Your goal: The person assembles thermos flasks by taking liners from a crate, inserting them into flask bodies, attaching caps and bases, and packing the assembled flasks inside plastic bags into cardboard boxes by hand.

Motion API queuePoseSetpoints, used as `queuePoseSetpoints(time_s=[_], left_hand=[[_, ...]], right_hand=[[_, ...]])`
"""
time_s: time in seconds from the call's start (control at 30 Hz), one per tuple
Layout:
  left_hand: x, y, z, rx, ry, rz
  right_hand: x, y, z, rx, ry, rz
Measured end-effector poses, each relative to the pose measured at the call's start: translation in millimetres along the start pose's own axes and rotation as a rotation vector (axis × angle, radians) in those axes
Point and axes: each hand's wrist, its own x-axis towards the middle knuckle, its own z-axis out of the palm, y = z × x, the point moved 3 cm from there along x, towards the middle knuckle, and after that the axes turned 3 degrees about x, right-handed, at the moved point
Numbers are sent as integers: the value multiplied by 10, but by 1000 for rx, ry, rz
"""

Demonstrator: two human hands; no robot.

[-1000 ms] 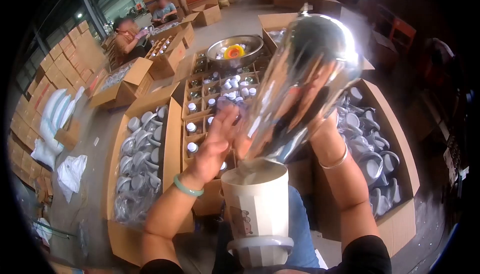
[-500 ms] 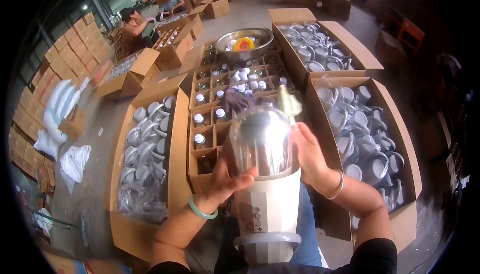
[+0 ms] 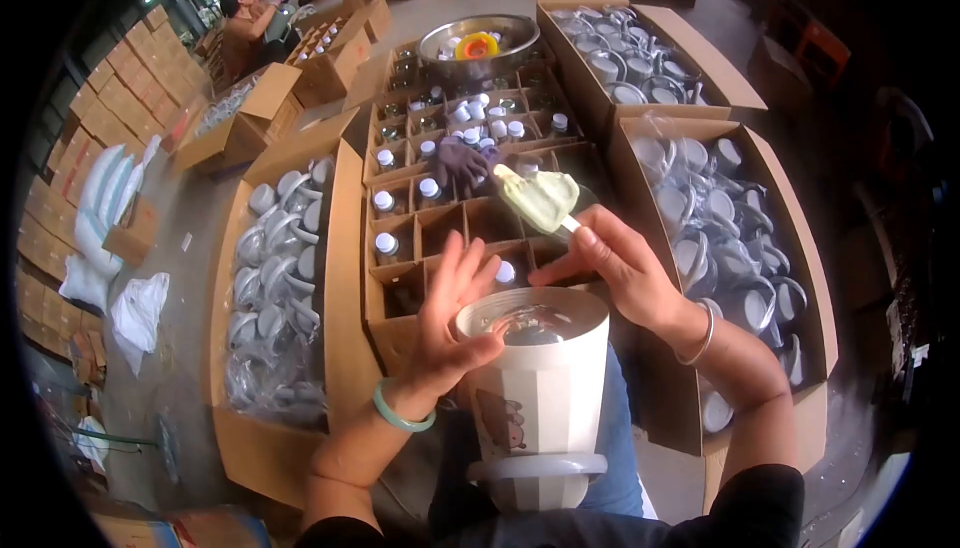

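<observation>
A cream ribbed container [image 3: 540,398] with a bear print and a grey ring near its base stands upright between my forearms. Something shiny and clear [image 3: 535,328] sits down inside its mouth. My left hand [image 3: 455,318] rests at the container's left rim, fingers apart, thumb over the edge. My right hand [image 3: 620,263] is above the right rim, thumb and forefinger closed on the white stick of a pale green, bitten ice bar [image 3: 541,198]. Just behind the container, a white-capped bottle [image 3: 505,273] stands in a divided carton [image 3: 400,320].
Purple gloves [image 3: 462,163] and loose white caps lie on the divided carton, near a metal bowl [image 3: 480,68]. Cartons of grey-lidded, bagged items flank it at left [image 3: 350,278] and right [image 3: 800,288]. Two people [image 3: 250,33] sit at the upper left. White sacks [image 3: 100,208] lie at left.
The shiny clear vessel has gone down into the cream container. My left hand has opened at the rim, and my right hand has lifted off with the ice bar, which now tilts left.
</observation>
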Motion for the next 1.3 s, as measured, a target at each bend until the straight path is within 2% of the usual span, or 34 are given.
queuePoseSetpoints(time_s=[0.13,0.2,0.23,0.33,0.4,0.53,0.6,0.67,0.73,0.77,0.83,0.9,0.93,0.97,1.0,1.03,1.1,1.17,1.2,1.23,1.27,1.3], left_hand=[[17,-11,31,-30,15,26],[33,24,60,-29,29,33],[34,-49,3,-104,-12,23],[41,-92,54,-128,-31,29],[27,-74,95,-98,-118,-54],[86,-162,123,-21,-161,21],[114,-186,146,98,-142,76],[202,-230,106,298,-204,114],[307,-214,94,471,-273,159],[406,-223,98,323,-327,76],[748,-337,7,245,-383,61],[1220,-576,-178,412,-140,119],[1518,-779,-226,530,-169,203],[1785,-1029,-277,802,-209,275],[1963,-1323,-225,1033,-229,260],[2095,-1527,-110,1136,-283,433],[2336,-1967,59,1183,-326,487],[2529,-2502,41,1258,-370,456],[2575,-2578,79,1301,-409,439],[2629,-2661,39,1358,-498,311],[2670,-2691,8,1337,-492,348],[2646,-2633,38,1395,-465,277]], right_hand=[[-58,-6,53,105,-121,158],[-104,54,47,141,-81,163],[-147,51,2,-74,-98,105],[-279,116,-2,9,-64,86],[-315,125,-41,-86,-50,82],[-339,122,-109,-133,-73,85],[-362,207,-137,-61,-83,109],[-359,215,-190,-119,-121,82],[-360,223,-253,-28,-118,115],[-387,237,-302,31,-21,84],[-435,368,-475,238,236,23],[-488,427,-750,186,461,-95],[-521,510,-855,198,559,-159],[-552,560,-888,223,591,-162],[-533,624,-913,219,593,-164],[-522,713,-931,236,629,-135],[-538,864,-973,250,689,-53],[-531,1016,-988,262,709,-47],[-525,1084,-1005,274,727,-40],[-522,1125,-1006,232,731,-56],[-513,1218,-1046,229,730,-64],[-507,1263,-1070,192,736,-62]])
